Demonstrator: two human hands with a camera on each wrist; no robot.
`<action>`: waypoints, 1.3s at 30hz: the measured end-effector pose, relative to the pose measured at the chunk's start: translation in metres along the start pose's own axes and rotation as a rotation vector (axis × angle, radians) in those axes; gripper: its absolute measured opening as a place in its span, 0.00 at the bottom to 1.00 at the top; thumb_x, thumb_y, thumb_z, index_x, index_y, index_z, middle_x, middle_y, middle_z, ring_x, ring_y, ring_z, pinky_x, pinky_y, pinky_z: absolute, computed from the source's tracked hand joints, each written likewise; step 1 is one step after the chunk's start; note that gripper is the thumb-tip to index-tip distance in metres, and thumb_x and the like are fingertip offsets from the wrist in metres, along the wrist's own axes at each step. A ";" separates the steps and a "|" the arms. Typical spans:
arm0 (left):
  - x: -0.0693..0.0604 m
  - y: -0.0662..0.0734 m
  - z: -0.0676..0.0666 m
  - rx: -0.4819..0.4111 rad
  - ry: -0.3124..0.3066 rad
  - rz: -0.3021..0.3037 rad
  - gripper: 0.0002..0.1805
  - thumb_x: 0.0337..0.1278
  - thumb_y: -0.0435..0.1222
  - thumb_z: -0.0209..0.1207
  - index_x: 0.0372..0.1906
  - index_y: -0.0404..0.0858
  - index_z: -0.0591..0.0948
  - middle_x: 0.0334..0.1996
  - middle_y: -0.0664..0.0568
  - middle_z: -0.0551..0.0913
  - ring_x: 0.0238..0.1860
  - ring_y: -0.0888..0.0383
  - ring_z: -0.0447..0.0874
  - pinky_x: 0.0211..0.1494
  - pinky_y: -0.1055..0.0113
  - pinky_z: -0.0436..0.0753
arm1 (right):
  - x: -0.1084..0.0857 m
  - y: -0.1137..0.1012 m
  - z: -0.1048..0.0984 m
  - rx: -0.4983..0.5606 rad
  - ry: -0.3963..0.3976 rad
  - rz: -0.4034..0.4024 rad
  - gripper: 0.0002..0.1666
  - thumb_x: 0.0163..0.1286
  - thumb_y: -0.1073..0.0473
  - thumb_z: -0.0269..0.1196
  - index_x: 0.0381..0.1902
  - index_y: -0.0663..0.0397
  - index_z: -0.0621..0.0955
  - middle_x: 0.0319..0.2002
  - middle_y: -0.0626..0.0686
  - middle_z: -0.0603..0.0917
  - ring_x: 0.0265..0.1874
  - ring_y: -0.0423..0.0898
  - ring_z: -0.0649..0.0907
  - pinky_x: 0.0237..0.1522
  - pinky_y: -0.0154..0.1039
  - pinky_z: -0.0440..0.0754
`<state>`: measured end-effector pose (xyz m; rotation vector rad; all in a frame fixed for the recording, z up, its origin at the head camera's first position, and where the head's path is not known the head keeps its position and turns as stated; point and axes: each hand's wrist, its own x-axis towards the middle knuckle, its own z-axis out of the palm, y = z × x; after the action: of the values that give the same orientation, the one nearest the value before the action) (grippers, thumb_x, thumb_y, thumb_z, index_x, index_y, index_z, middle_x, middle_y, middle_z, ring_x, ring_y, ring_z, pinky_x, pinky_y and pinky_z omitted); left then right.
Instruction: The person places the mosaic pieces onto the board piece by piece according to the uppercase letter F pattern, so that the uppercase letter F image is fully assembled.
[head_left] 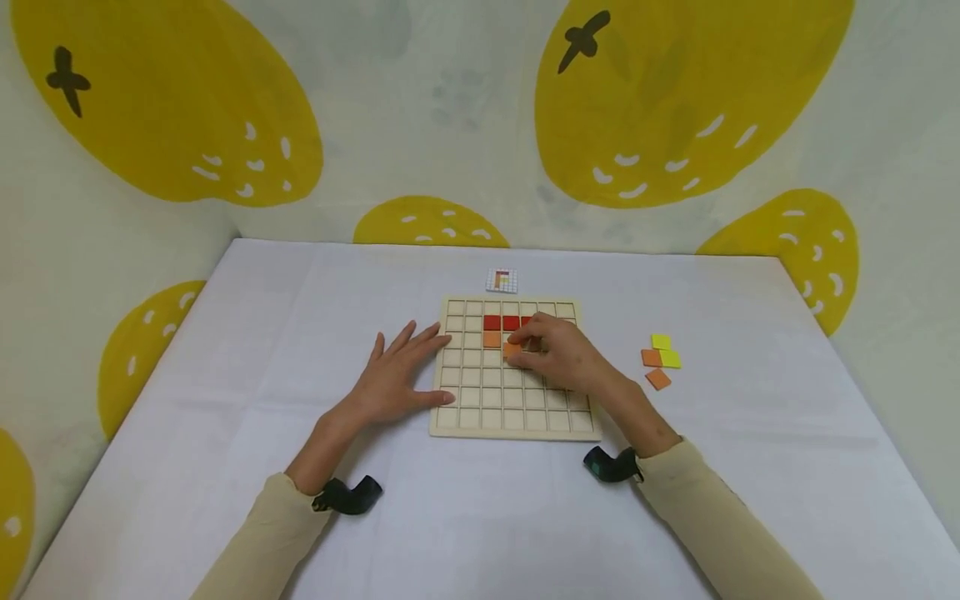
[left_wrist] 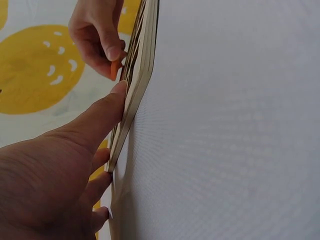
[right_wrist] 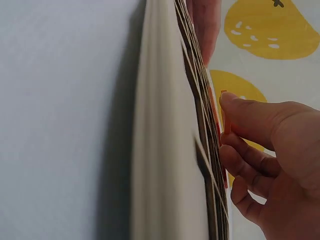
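A square wooden grid board (head_left: 517, 434) lies on the table. My right hand (head_left: 564, 357) pinches an orange square tile (head_left: 512, 351) between thumb and fingers over the board's upper middle; in the right wrist view the held tile (right_wrist: 227, 117) stands on edge, just off the grid. Beside it, an orange tile (head_left: 492, 339) sits in a cell under a row of red tiles (head_left: 492, 322), whose right end is partly covered by my fingers. With fingers spread, my left hand (head_left: 392, 382) rests at the board's left edge, its thumb (left_wrist: 107, 107) touching the rim.
Behind the board lies a small card (head_left: 502, 280) printed with a coloured grid pattern. To the right are loose tiles: two yellow (head_left: 661, 342) and two orange (head_left: 658, 379). White cloth (head_left: 750, 375) covers the table, with patterned fabric walls behind and at the left.
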<state>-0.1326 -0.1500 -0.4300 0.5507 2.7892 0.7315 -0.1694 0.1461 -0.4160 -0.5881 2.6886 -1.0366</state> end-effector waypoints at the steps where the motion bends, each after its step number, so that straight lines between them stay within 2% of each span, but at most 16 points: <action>1: 0.000 0.000 -0.001 -0.002 0.000 0.000 0.50 0.56 0.58 0.71 0.81 0.52 0.65 0.85 0.54 0.57 0.87 0.44 0.41 0.83 0.28 0.35 | 0.000 -0.001 0.001 -0.001 0.000 0.001 0.18 0.66 0.53 0.75 0.51 0.52 0.89 0.42 0.49 0.84 0.40 0.45 0.80 0.43 0.37 0.80; 10: 0.001 0.002 -0.003 -0.015 -0.007 0.004 0.49 0.57 0.58 0.71 0.81 0.52 0.65 0.85 0.55 0.57 0.87 0.44 0.41 0.83 0.29 0.35 | 0.000 -0.012 0.006 0.006 -0.016 0.026 0.19 0.67 0.51 0.74 0.52 0.50 0.88 0.47 0.48 0.85 0.47 0.47 0.83 0.55 0.45 0.85; 13: -0.001 0.002 -0.004 -0.008 -0.007 -0.003 0.49 0.57 0.58 0.71 0.81 0.52 0.65 0.85 0.54 0.57 0.87 0.44 0.42 0.83 0.29 0.35 | 0.002 -0.015 0.009 0.003 -0.016 0.023 0.18 0.67 0.50 0.74 0.52 0.49 0.88 0.48 0.48 0.86 0.47 0.47 0.83 0.56 0.45 0.84; 20: -0.001 0.000 -0.005 -0.015 -0.012 0.001 0.49 0.57 0.58 0.71 0.81 0.52 0.65 0.85 0.55 0.57 0.87 0.44 0.41 0.83 0.28 0.35 | 0.004 -0.021 0.011 -0.032 -0.019 0.006 0.17 0.67 0.49 0.74 0.50 0.48 0.88 0.47 0.47 0.86 0.46 0.46 0.82 0.53 0.43 0.83; 26: 0.001 0.000 -0.005 -0.001 -0.017 -0.005 0.49 0.57 0.59 0.71 0.81 0.53 0.64 0.85 0.55 0.56 0.88 0.44 0.41 0.83 0.28 0.35 | 0.007 -0.023 0.013 -0.064 -0.016 0.006 0.19 0.65 0.48 0.75 0.51 0.48 0.88 0.48 0.46 0.86 0.47 0.46 0.82 0.55 0.45 0.84; 31: 0.001 0.002 -0.006 -0.011 -0.024 -0.007 0.49 0.57 0.59 0.71 0.81 0.53 0.64 0.85 0.55 0.57 0.88 0.44 0.40 0.83 0.29 0.35 | 0.009 -0.023 0.014 -0.083 -0.013 0.004 0.19 0.64 0.49 0.76 0.50 0.48 0.89 0.45 0.47 0.85 0.43 0.46 0.81 0.49 0.41 0.82; 39: 0.001 0.003 -0.007 -0.010 -0.022 -0.004 0.49 0.57 0.58 0.71 0.81 0.52 0.64 0.85 0.54 0.57 0.87 0.44 0.41 0.82 0.28 0.35 | 0.008 -0.021 0.013 -0.071 -0.008 0.000 0.20 0.63 0.50 0.77 0.52 0.46 0.88 0.44 0.47 0.84 0.43 0.46 0.81 0.49 0.40 0.81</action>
<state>-0.1341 -0.1503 -0.4227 0.5475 2.7636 0.7341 -0.1664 0.1201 -0.4116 -0.6036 2.7282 -0.9408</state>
